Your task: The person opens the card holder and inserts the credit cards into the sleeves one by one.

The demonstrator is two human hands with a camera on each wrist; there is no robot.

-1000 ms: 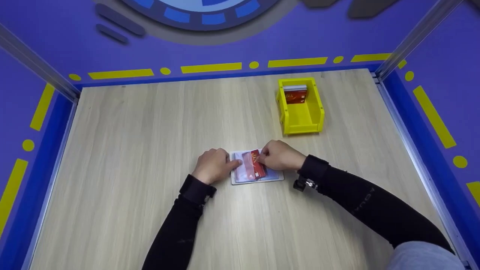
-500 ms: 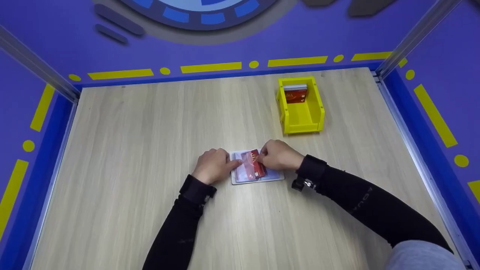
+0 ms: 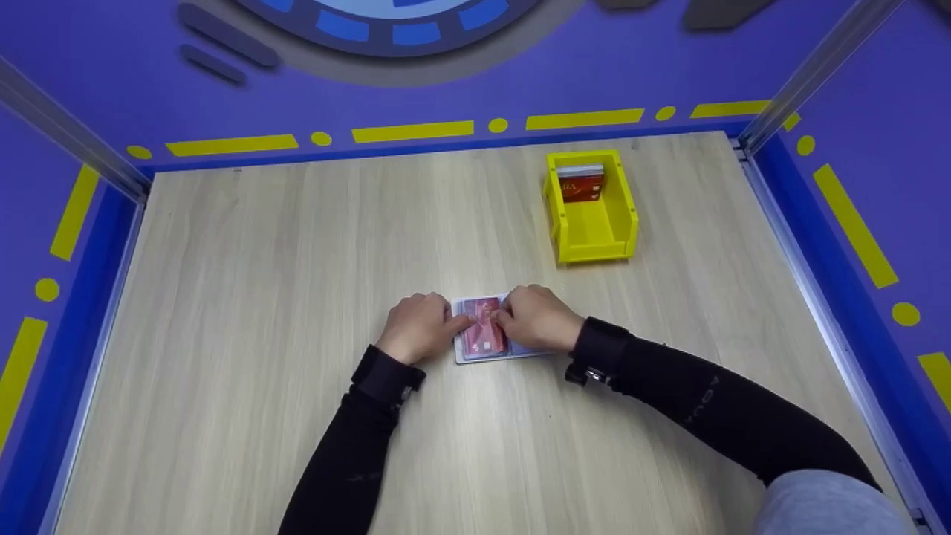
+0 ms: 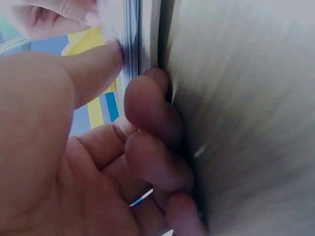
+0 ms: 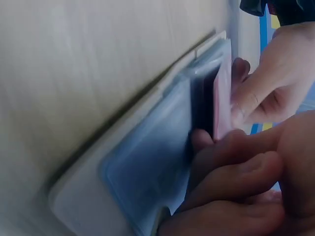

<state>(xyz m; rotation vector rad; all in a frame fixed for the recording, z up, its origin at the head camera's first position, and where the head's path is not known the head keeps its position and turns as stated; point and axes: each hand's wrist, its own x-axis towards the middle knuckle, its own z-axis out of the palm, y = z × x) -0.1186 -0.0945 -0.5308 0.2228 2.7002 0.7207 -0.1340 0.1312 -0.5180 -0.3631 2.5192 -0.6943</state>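
An open card holder (image 3: 520, 351) with clear plastic pockets lies flat on the table. In the head view a red card (image 3: 483, 345) is inside its left-hand pocket, seen through the plastic. My left hand (image 3: 418, 327) grips the holder's left edge; the left wrist view shows the thumb over the stacked pages (image 4: 131, 44) and curled fingers (image 4: 152, 108) against the cover edge. At the pocket's right side, the curled fingers and thumb of my right hand (image 3: 541, 318) pinch the card's edge. In the right wrist view those fingers (image 5: 236, 179) partly hide the card and pocket.
Behind and to the right stands a yellow bin (image 3: 594, 251) with a stack of red cards (image 3: 581, 187) upright at its back. Blue-purple panels (image 3: 416, 111) enclose the wooden table (image 3: 260, 297) at the back and both sides.
My right hand has moved left and slightly toward me, and the red card has slid left, deeper into the pocket, and straightened. My left hand keeps its grip on the holder.
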